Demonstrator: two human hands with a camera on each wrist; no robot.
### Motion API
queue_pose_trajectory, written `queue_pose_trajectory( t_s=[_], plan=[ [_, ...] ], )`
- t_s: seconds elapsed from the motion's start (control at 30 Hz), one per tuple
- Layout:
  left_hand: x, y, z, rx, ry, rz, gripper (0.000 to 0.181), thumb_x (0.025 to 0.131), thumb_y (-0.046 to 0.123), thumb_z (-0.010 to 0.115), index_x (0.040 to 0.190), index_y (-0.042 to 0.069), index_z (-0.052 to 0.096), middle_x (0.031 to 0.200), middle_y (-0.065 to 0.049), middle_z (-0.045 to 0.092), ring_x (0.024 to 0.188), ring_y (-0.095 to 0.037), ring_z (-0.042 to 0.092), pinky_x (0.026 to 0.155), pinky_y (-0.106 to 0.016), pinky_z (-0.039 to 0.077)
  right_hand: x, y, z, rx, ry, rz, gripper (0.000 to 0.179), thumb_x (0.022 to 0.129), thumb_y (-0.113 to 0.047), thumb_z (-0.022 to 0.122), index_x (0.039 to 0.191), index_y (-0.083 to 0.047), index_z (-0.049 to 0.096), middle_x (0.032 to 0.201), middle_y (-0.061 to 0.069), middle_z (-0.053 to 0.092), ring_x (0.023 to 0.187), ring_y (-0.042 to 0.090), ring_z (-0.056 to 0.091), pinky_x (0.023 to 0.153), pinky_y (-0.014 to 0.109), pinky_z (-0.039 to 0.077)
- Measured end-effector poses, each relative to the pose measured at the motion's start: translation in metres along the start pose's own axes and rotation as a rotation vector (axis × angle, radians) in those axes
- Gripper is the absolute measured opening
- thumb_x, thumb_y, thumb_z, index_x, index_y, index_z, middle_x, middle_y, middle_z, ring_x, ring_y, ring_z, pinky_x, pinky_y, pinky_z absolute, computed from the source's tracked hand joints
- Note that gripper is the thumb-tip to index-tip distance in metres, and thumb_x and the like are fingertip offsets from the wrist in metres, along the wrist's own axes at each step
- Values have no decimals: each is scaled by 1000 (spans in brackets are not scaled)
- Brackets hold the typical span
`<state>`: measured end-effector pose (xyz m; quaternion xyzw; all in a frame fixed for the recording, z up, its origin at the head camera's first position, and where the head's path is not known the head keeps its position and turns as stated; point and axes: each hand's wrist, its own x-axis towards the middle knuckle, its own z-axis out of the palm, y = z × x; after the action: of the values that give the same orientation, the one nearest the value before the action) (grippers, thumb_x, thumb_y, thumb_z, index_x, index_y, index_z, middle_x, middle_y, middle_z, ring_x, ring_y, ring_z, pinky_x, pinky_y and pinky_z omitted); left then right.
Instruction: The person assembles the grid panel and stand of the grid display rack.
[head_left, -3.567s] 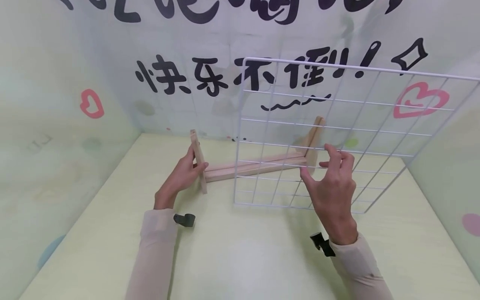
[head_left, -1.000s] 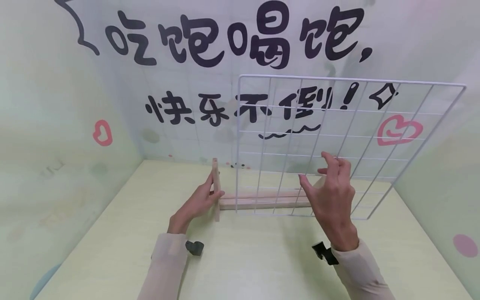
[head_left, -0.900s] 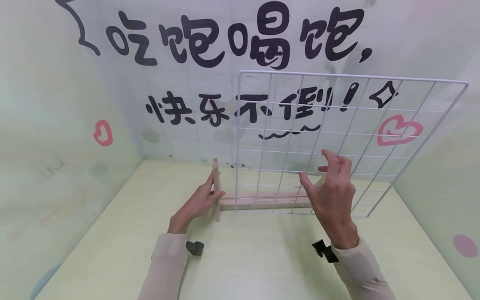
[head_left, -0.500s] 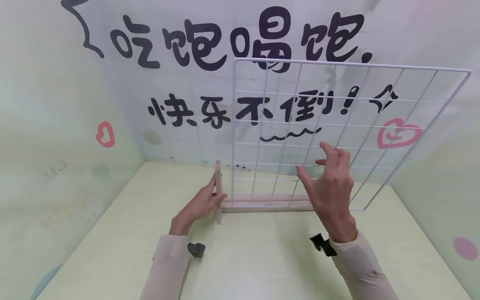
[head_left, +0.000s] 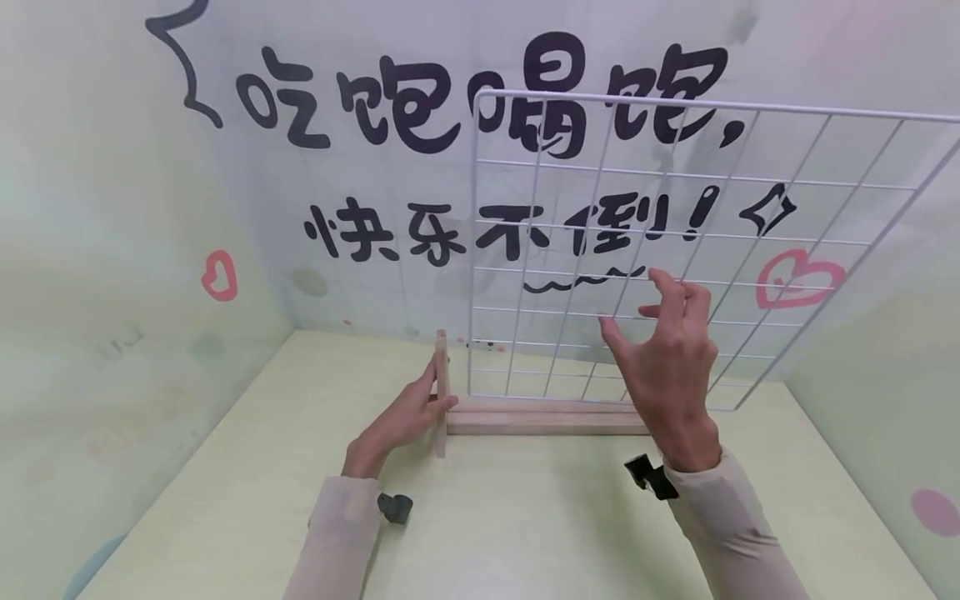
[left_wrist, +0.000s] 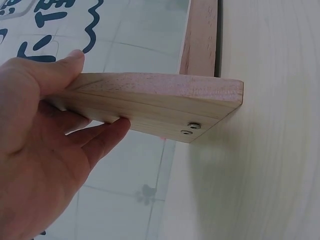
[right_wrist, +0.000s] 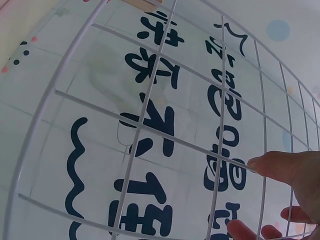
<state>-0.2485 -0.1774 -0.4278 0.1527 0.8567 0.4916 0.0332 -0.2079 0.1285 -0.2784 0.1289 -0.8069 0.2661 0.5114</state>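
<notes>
My left hand (head_left: 408, 414) grips the upright end board (head_left: 442, 375) of a pale wooden stand, thumb on one side and fingers on the other. Two metal screw heads (left_wrist: 194, 126) show on that board's outer face in the left wrist view. The stand's long crossbar (head_left: 547, 425) lies along the table to the right, its far end hidden behind my right arm. My right hand (head_left: 671, 367) holds a white wire grid panel (head_left: 690, 103) upright and tilted, thumb and fingers on its wires. In the head view the panel's lower edge appears just above the crossbar.
Behind stands a pale wall with black lettering (head_left: 401, 104) and pink hearts. Side walls close in at left and right around the light yellow table (head_left: 510, 517). A black clip-like mount (head_left: 651, 477) sits at the right wrist and a dark one (head_left: 395, 507) at the left.
The stand has swung from a slant to roughly parallel with the back wall. My right hand has raised the grid panel, its lower edge now above the crossbar. The head view has shifted.
</notes>
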Motion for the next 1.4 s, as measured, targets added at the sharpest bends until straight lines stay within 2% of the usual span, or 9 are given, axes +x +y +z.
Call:
queue_pose_trajectory(
  t_s=[0.33, 0.57, 0.83, 1.4],
  plan=[
    [-1, 3, 3, 4, 16, -12, 88, 101, 15, 57, 160, 25, -9, 164, -15, 20, 134, -42, 47, 105, -53, 46, 5, -1, 7, 9, -10, -13, 62, 77, -11, 84, 129, 3, 53, 109, 28, 53, 86, 36, 72, 48, 45, 51],
    [-2, 2, 6, 12, 20, -12, 89, 101, 13, 57, 160, 24, -9, 164, -16, 19, 133, -41, 48, 103, -51, 48, 11, 3, 11, -5, -5, -20, 62, 78, -12, 84, 129, 4, 53, 109, 28, 53, 84, 36, 71, 47, 44, 51],
    [-1, 2, 5, 36, 38, -5, 89, 101, 13, 58, 160, 24, -8, 164, -16, 21, 135, -41, 47, 104, -52, 47, 20, 5, 15, 3, -1, -7, 61, 79, -13, 83, 129, 4, 53, 109, 27, 53, 85, 35, 71, 52, 46, 55],
    [-2, 2, 2, 43, 24, 23, 90, 101, 14, 58, 160, 23, -9, 163, -18, 20, 135, -41, 46, 105, -53, 46, 32, -1, 28, 39, -35, 12, 62, 79, -15, 83, 130, 4, 53, 112, 27, 52, 87, 34, 71, 58, 49, 57]
  ],
)
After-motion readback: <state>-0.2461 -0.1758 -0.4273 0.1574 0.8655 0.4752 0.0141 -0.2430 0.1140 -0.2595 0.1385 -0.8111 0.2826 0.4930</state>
